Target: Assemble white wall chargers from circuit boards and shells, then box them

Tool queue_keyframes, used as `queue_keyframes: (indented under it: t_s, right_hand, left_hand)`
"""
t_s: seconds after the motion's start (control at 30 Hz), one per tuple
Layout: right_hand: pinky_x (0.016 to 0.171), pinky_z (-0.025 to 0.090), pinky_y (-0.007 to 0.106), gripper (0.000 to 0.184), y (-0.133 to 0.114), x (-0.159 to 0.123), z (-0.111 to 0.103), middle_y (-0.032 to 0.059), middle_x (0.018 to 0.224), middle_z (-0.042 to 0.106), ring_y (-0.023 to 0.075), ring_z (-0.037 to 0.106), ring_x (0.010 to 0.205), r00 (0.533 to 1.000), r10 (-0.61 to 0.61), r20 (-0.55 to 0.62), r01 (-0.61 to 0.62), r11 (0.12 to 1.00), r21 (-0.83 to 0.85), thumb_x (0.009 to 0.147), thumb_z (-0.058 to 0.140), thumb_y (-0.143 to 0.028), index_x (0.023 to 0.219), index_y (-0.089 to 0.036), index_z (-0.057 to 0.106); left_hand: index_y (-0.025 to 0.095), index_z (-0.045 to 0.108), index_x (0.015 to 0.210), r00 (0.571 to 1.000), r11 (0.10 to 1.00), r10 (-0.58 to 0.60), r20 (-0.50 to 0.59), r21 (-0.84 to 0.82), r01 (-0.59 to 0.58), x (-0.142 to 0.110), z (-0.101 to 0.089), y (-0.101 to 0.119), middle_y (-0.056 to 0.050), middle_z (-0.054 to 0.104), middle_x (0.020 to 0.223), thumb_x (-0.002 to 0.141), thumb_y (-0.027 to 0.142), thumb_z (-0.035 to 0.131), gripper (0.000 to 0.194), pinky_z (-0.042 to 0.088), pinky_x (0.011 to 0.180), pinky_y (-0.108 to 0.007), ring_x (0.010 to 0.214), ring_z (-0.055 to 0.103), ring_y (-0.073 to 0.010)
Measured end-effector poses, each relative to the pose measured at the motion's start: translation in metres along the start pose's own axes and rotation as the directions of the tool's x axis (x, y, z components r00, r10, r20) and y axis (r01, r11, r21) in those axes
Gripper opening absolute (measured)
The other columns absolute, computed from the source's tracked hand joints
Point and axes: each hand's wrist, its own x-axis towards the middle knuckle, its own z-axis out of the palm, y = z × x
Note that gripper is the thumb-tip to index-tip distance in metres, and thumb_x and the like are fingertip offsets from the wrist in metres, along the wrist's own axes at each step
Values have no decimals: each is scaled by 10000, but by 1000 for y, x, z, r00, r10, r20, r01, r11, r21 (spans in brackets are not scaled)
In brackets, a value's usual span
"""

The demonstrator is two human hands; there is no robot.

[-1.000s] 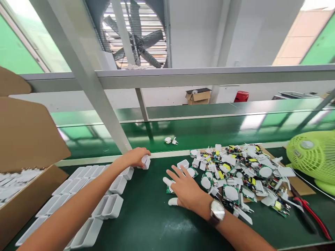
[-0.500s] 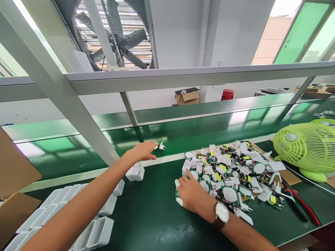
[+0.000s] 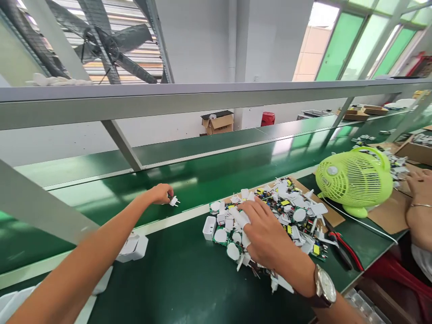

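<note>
My left hand [image 3: 161, 193] reaches over the green belt beyond the pale strip, its fingers curled round a small white plug piece [image 3: 174, 201] whose prongs stick out to the right. My right hand [image 3: 265, 225], with white covers on some fingers and a watch on the wrist, is over the heap of circuit boards and white plastic parts [image 3: 286, 207]. Its fingers and thumb are apart; what lies under the palm is hidden. Left of the heap stands a white charger housing [image 3: 209, 227] with openings in its end.
White housings [image 3: 133, 247] stand beside my left forearm. A green fan [image 3: 354, 180] and red-handled pliers [image 3: 346, 252] are at the right. Another person's hand [image 3: 420, 184] shows at the right edge. A metal rail [image 3: 216, 99] crosses above the belt.
The view has swung to the right. My right hand has moved from the heap's left edge to over it, leaving the housing there. My left hand's fingers have closed round the plug piece.
</note>
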Motion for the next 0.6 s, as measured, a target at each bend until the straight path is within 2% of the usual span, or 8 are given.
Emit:
queue_keyframes:
  t_s: [0.1, 0.2, 0.3, 0.4, 0.5, 0.6]
  right_hand:
    - [1196, 309, 584, 136, 14, -15, -13, 212, 1276, 602, 373, 463, 1280, 995, 63, -73, -72, 990, -123, 652, 614, -56, 688, -177, 664]
    - [1152, 379, 583, 156, 20, -33, -15, 237, 1271, 614, 393, 516, 1233, 991, 132, -38, -137, 972, -191, 643, 623, -37, 727, -152, 687]
    - [1060, 488, 537, 282, 25, -49, -3, 215, 1256, 644, 377, 559, 1206, 986, 161, 51, -146, 966, -214, 630, 590, 32, 819, -141, 707]
    - [988, 547, 504, 369, 31, -61, 12, 200, 1284, 646, 377, 530, 1280, 984, 147, 103, -123, 970, -208, 626, 546, 83, 879, -136, 703]
    - [1044, 522, 529, 386, 34, -72, 17, 203, 1358, 607, 377, 491, 1338, 988, 139, 61, -125, 974, -189, 630, 521, 89, 899, -131, 691]
    - [1092, 484, 559, 389, 29, -82, 6, 218, 1469, 512, 383, 443, 1389, 993, 115, -16, -116, 984, -134, 638, 516, 71, 927, -130, 682]
  left_hand:
    - [95, 687, 1017, 999, 999, 33, -25, -10, -33, -7, -11, 31, -91, 683, 976, 814, 306, 601, 306, 510, 833, -355, 913, 639, -258]
    - [180, 605, 1246, 988, 986, 149, -43, -73, -152, -25, -12, 82, -67, 645, 1226, 840, 381, 588, 453, 509, 888, -314, 1085, 624, -254]
    - [214, 574, 1277, 928, 926, 369, 53, -112, -362, -47, 1, 139, -71, 628, 1295, 800, 377, 655, 511, 513, 901, -299, 1153, 620, -259]
    - [214, 563, 1291, 856, 870, 488, 171, -15, -493, -60, 24, 177, -82, 637, 1291, 798, 287, 666, 509, 512, 903, -309, 1145, 634, -268]
    - [213, 537, 1334, 819, 829, 545, 180, 27, -558, -64, 41, 184, -99, 602, 1353, 848, 188, 606, 491, 500, 955, -324, 1201, 615, -266]
    - [217, 510, 1377, 825, 830, 555, 107, -3, -558, -67, 45, 167, -112, 545, 1433, 847, 179, 641, 547, 454, 1053, -346, 1310, 546, -278]
